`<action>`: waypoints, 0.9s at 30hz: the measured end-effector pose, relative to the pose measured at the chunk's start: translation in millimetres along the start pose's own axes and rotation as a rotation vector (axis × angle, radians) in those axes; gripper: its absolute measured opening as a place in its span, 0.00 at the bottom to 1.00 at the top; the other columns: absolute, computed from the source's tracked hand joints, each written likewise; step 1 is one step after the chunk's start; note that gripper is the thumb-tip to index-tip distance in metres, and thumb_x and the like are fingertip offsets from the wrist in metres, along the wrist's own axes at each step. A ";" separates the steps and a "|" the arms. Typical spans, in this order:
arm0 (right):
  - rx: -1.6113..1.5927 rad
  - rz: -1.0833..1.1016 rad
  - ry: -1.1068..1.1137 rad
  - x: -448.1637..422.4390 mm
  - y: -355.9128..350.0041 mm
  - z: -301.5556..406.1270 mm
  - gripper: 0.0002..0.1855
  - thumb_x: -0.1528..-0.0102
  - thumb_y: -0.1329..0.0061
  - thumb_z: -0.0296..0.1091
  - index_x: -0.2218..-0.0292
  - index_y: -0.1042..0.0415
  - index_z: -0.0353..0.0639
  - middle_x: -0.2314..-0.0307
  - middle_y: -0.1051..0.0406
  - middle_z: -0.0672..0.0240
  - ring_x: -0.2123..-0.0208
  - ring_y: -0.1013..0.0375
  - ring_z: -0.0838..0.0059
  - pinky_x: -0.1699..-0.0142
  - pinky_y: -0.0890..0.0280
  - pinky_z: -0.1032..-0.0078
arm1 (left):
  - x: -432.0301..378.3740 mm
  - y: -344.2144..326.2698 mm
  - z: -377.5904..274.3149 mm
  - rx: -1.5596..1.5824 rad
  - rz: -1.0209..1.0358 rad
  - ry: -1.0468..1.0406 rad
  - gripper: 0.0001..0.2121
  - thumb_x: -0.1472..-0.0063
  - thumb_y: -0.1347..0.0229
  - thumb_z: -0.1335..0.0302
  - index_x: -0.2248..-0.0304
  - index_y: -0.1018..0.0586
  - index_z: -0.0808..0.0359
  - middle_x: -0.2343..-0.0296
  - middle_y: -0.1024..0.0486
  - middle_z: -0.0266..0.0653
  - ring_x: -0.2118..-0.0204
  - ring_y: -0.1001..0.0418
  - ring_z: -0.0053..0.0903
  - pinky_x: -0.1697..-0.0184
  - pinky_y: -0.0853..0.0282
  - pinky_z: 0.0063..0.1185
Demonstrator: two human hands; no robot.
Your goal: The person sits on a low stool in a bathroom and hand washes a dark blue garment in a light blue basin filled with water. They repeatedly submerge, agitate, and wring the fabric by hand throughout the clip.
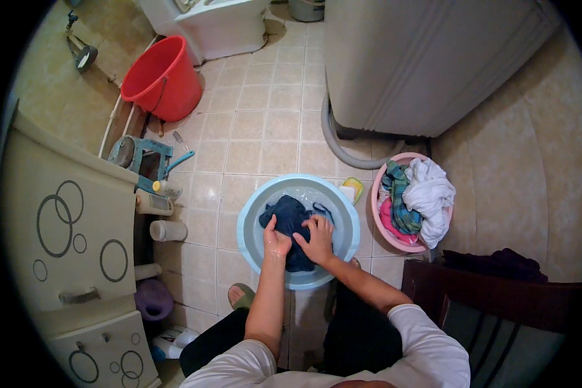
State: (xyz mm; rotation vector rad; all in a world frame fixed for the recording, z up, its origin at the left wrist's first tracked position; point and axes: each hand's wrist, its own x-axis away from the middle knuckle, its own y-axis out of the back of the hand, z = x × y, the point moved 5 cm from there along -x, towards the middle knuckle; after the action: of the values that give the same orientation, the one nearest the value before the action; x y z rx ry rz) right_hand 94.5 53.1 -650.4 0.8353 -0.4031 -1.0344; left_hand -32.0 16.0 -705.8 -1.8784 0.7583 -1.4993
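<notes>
A light blue plastic basin (246, 233) with sudsy water stands on the floor before me. In it is a wet dark navy garment (291, 213), partly lifted; a strap-like piece of the cloth trails in the water at the right. My left hand (275, 238) holds the garment from its left side, thumb up, the fingers hidden behind the cloth. At the garment's right side my right hand (317, 241) rests with bent fingers, its thumb touching the fabric. Whether its fingers pinch the cloth is unclear.
Right of the basin are a yellow-green soap packet (354, 186) and a pink basin (377, 223) of clothes (429, 189). A grey hose (339, 153) runs by the washing machine (383, 72). At left are a red bucket (184, 92), blue stool (150, 148), brush (180, 160) and bottles (154, 202).
</notes>
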 end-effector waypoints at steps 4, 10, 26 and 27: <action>-0.164 0.163 0.009 12.8 -11.3 -3.2 0.23 0.55 0.43 0.47 0.62 0.31 0.40 0.67 0.33 0.59 0.61 0.34 0.59 0.56 0.40 0.67 | -1.5 -0.9 -10.2 0.074 0.063 -0.071 0.21 0.36 0.55 0.64 0.50 0.33 0.70 0.50 0.33 0.45 0.46 0.38 0.38 0.40 0.50 0.37; -0.567 0.278 -0.395 9.8 -42.0 -59.0 0.18 0.54 0.48 0.34 0.61 0.32 0.38 0.73 0.32 0.61 0.68 0.32 0.66 0.60 0.38 0.75 | 1.1 -14.3 -17.4 0.249 0.128 -0.041 0.20 0.36 0.57 0.64 0.50 0.33 0.69 0.49 0.34 0.44 0.45 0.39 0.37 0.40 0.50 0.36; 0.256 0.454 0.131 6.3 -49.4 -27.6 0.35 0.52 0.49 0.37 0.43 0.43 0.60 0.52 0.42 0.58 0.50 0.42 0.52 0.48 0.40 0.59 | -24.8 89.4 20.6 -0.128 -0.120 0.135 0.25 0.35 0.62 0.55 0.50 0.33 0.67 0.51 0.32 0.43 0.48 0.36 0.39 0.42 0.48 0.39; 0.260 0.571 0.048 3.7 -56.0 -33.5 0.30 0.49 0.52 0.42 0.45 0.40 0.59 0.49 0.44 0.55 0.49 0.42 0.51 0.49 0.39 0.57 | -25.7 92.2 20.2 -0.129 -0.125 0.118 0.25 0.35 0.62 0.55 0.50 0.33 0.68 0.52 0.31 0.43 0.48 0.36 0.39 0.42 0.48 0.39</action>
State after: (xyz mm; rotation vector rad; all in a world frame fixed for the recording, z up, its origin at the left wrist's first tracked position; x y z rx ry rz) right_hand 85.1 49.7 -714.9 0.9013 -0.6976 -0.4356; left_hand -22.8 -22.3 -795.4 -1.9780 0.8214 -1.6872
